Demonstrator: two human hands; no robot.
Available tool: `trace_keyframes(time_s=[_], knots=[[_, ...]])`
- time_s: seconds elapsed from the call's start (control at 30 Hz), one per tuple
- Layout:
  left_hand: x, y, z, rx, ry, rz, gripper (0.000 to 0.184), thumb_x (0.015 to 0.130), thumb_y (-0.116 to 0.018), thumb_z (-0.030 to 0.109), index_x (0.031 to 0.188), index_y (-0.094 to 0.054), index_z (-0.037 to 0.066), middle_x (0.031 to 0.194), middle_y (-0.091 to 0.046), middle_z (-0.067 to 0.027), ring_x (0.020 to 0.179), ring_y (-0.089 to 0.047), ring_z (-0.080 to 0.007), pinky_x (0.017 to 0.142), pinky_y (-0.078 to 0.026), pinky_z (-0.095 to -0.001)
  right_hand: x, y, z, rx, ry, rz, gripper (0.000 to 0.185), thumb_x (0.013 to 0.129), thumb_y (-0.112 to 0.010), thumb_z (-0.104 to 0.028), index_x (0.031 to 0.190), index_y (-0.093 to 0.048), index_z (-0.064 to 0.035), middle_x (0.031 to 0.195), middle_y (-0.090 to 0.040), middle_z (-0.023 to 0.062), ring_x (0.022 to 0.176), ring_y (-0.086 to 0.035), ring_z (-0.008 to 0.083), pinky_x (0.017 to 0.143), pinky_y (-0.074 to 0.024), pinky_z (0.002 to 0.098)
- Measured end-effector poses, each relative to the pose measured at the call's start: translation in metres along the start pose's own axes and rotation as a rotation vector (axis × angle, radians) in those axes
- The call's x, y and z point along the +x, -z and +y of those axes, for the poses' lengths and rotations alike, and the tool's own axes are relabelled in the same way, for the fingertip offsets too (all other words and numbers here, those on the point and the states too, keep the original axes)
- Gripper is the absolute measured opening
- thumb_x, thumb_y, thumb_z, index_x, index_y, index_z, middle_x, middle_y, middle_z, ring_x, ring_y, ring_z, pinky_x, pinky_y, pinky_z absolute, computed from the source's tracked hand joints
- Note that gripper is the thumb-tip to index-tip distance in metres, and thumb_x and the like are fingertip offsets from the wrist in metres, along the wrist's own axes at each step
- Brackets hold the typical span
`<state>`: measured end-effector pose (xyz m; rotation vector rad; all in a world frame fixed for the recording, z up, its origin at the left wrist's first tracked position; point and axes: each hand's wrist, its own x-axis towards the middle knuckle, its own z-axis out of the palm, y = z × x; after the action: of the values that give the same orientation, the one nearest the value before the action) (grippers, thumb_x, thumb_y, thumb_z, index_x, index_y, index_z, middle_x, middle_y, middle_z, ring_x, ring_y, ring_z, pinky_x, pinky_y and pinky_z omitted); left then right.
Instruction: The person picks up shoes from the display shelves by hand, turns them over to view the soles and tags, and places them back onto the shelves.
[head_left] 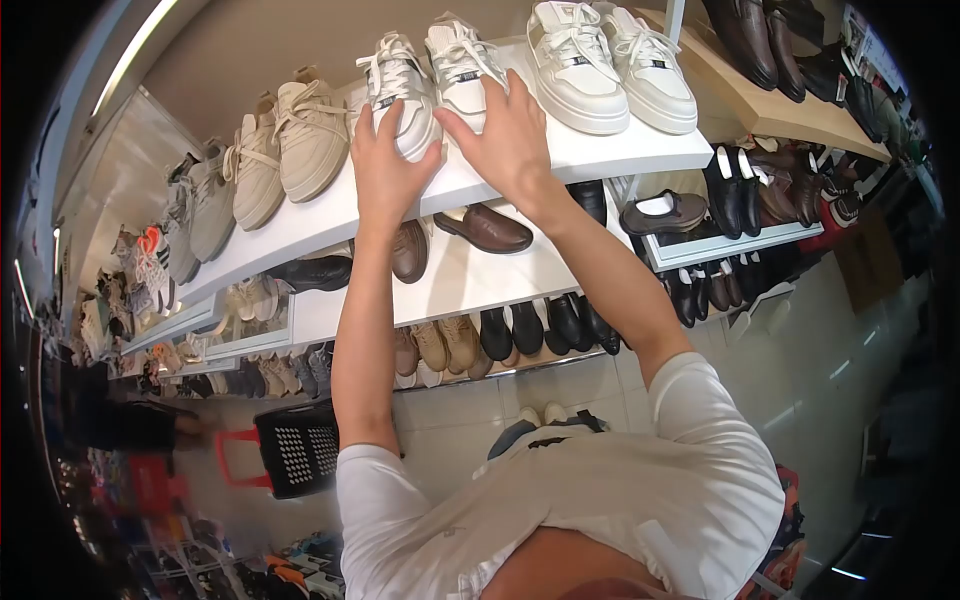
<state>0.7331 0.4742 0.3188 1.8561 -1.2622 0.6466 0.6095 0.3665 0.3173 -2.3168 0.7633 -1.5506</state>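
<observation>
A pair of white lace-up sneakers stands on the upper white shelf in front of me, toes toward me. My left hand (392, 172) is at the toe of the left sneaker (397, 75), its fingers on one side and its thumb on the other. The toe of the right sneaker (457, 60) sits between the thumb and fingers of my right hand (507, 140). Both sneakers rest on the shelf (610, 158), their toes partly covered by my hands.
Chunky white sneakers (580, 80) stand to the right, beige sneakers (312, 135) to the left. Below, a lower shelf (455, 280) carries brown leather shoes (485, 228). A black basket with red handles (298, 450) is on the floor at lower left.
</observation>
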Motion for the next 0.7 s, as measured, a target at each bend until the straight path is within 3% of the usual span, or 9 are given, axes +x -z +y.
trace_keyframes(time_s=[0.03, 0.07, 0.13, 0.17, 0.23, 0.43, 0.7], knots=[[-0.001, 0.0, -0.001, -0.003, 0.0, 0.015, 0.07, 0.071, -0.078, 0.032, 0.13, -0.054, 0.005, 0.14, -0.036, -0.0328, 0.128, -0.04, -0.0467, 0.105, -0.036, -0.0482, 0.001, 0.001, 0.002, 0.092, 0.017, 0.148, 0.06, 0.081, -0.069, -0.037, 0.12, -0.052, 0.0052, 0.13, -0.042, 0.0285, 0.115, -0.045, 0.0466, 0.096, -0.0381, 0.0518], [-0.002, 0.001, -0.002, -0.005, -0.001, 0.029, 0.069, 0.072, -0.078, 0.032, 0.13, -0.055, 0.004, 0.14, -0.036, -0.0328, 0.127, -0.04, -0.0469, 0.105, -0.036, -0.0485, 0.002, 0.008, 0.009, 0.085, 0.019, 0.148, 0.06, 0.081, -0.069, -0.037, 0.12, -0.052, 0.0052, 0.13, -0.042, 0.0285, 0.115, -0.045, 0.0466, 0.096, -0.0381, 0.0518], [0.0, -0.002, -0.007, -0.017, 0.005, 0.111, 0.067, 0.073, -0.077, 0.033, 0.128, -0.055, 0.002, 0.139, -0.036, -0.0324, 0.128, -0.04, -0.0468, 0.106, -0.035, -0.0488, 0.013, 0.044, 0.033, -0.148, 0.215, 0.443, 0.058, 0.079, -0.072, -0.037, 0.115, -0.056, 0.0046, 0.13, -0.044, 0.0256, 0.112, -0.045, 0.0453, 0.096, -0.0369, 0.0514], [0.0, -0.002, -0.009, -0.018, 0.015, 0.183, 0.065, 0.074, -0.076, 0.033, 0.127, -0.055, 0.001, 0.139, -0.036, -0.0321, 0.128, -0.039, -0.0467, 0.106, -0.034, -0.0492, 0.018, 0.055, 0.039, -0.212, 0.104, 0.452, 0.056, 0.076, -0.076, -0.036, 0.111, -0.059, 0.0042, 0.126, -0.046, 0.0247, 0.108, -0.047, 0.0426, 0.094, -0.0373, 0.0514], [0.001, 0.001, -0.004, -0.04, 0.045, 0.212, 0.064, 0.075, -0.075, 0.033, 0.125, -0.054, -0.002, 0.139, -0.036, -0.0316, 0.129, -0.038, -0.0463, 0.106, -0.033, -0.0494, 0.024, 0.07, 0.054, -0.307, -0.068, 0.182, 0.063, 0.073, -0.079, -0.037, 0.114, -0.056, 0.005, 0.12, -0.05, 0.0259, 0.105, -0.05, 0.0415, 0.093, -0.0378, 0.0507], [-0.003, 0.002, -0.003, -0.041, 0.067, 0.193, 0.062, 0.077, -0.072, 0.033, 0.12, -0.054, -0.008, 0.135, -0.038, -0.03, 0.127, -0.038, -0.0453, 0.105, -0.033, -0.05, 0.022, 0.064, 0.057, -0.381, -0.234, -0.065, 0.082, 0.069, -0.082, -0.04, 0.125, -0.045, 0.0076, 0.115, -0.05, 0.0333, 0.106, -0.051, 0.0471, 0.093, -0.0407, 0.0507], [-0.005, 0.009, 0.0, -0.107, 0.034, 0.256, 0.056, 0.078, -0.071, 0.029, 0.117, -0.053, -0.008, 0.131, -0.04, -0.0294, 0.124, -0.04, -0.0451, 0.104, -0.034, -0.0498, 0.018, 0.074, 0.058, -0.339, -0.199, 0.036, 0.087, 0.065, -0.083, -0.036, 0.127, -0.044, 0.0109, 0.113, -0.053, 0.0337, 0.106, -0.052, 0.047, 0.094, -0.043, 0.0485]])
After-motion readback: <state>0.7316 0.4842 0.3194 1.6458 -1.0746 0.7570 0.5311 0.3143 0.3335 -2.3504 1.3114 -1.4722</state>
